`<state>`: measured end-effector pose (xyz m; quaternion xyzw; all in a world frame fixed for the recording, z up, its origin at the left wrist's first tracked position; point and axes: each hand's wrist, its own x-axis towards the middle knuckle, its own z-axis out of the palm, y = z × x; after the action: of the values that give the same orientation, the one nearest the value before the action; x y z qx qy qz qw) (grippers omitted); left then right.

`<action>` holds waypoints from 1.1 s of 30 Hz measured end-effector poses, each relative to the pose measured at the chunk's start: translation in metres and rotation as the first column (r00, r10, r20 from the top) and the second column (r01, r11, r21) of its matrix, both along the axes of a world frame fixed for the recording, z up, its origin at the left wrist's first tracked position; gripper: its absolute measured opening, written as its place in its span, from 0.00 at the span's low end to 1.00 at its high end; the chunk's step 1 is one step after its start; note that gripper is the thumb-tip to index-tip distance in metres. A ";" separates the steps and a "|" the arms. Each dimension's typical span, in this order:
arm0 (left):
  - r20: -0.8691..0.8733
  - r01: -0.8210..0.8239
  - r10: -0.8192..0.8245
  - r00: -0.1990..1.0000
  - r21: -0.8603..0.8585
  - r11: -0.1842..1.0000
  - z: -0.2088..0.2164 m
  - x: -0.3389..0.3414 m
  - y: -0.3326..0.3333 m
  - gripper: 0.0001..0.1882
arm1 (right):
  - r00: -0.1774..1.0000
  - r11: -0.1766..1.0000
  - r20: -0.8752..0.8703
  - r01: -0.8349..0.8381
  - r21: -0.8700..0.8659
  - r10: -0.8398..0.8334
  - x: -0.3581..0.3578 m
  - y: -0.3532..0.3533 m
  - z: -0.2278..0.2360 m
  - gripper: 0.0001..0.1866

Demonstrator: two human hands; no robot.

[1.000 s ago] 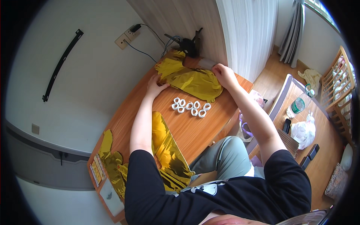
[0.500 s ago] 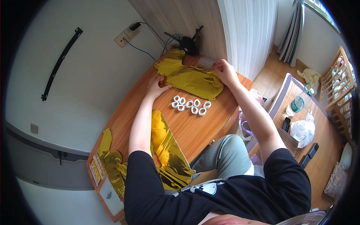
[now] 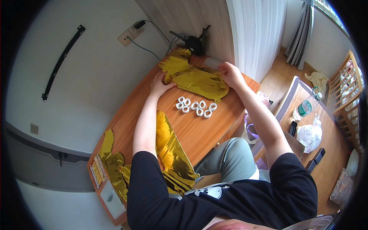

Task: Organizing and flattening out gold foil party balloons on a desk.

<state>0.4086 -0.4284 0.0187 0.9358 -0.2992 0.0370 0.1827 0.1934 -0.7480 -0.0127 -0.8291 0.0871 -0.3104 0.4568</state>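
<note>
A flat gold foil balloon [image 3: 199,81] lies at the far end of the wooden table. My left hand [image 3: 160,85] rests on its near left edge, fingers and thumb spread, open. At the balloon's far right edge, my right hand [image 3: 231,75] has its thumb and fingers pinched together. What sits between those fingertips is too small to make out. Beside them lies a clear plastic piece [image 3: 212,63]. Just nearer than the balloon, several small white ribbon coils [image 3: 199,112] are grouped together. Another gold foil balloon [image 3: 172,153] stretches along the near table edge beside my left arm.
More crumpled gold foil [image 3: 117,165] lies at the table's left end, near a white card [image 3: 113,199]. A black router [image 3: 193,45] with cables stands against the back panel. On a lower table at right are a bottle [image 3: 304,109] and a white plastic bag [image 3: 309,133].
My left hand has shifted slightly, its fingers reaching a little farther over the balloon's left part. My right hand stays pinched at the right edge. The view has tilted slightly.
</note>
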 end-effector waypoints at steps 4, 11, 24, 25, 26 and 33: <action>-0.016 0.095 -0.097 0.995 -0.111 0.989 -0.001 0.003 0.000 0.47 | 1.000 1.000 0.023 0.006 0.025 -0.006 -0.001 -0.007 -0.004 0.14; -0.124 0.057 -0.086 0.989 -0.221 0.974 -0.003 0.013 0.006 0.45 | 0.993 0.994 -0.033 0.109 -0.024 -0.110 -0.002 0.001 -0.001 0.09; 0.045 0.192 -0.197 0.979 0.097 0.977 0.000 -0.008 -0.002 0.45 | 0.992 0.995 0.068 0.104 -0.003 -0.103 0.002 -0.002 -0.003 0.10; 0.052 0.191 -0.195 0.979 0.068 0.979 -0.001 -0.007 -0.004 0.42 | 0.993 0.994 0.048 0.108 -0.018 -0.107 0.002 -0.001 -0.003 0.09; 0.060 0.193 -0.195 0.979 0.038 0.980 -0.004 -0.004 -0.007 0.40 | 0.993 0.993 0.028 0.114 -0.036 -0.113 0.001 -0.003 -0.003 0.08; 0.037 0.184 -0.181 0.983 -0.093 0.979 -0.018 0.015 -0.006 0.29 | 0.985 0.981 -0.044 0.161 -0.106 -0.166 -0.003 0.001 0.000 0.07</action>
<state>0.4232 -0.4348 0.0006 0.8939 -0.3844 0.0479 0.2258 0.1906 -0.7471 -0.0122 -0.8493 0.1510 -0.3291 0.3841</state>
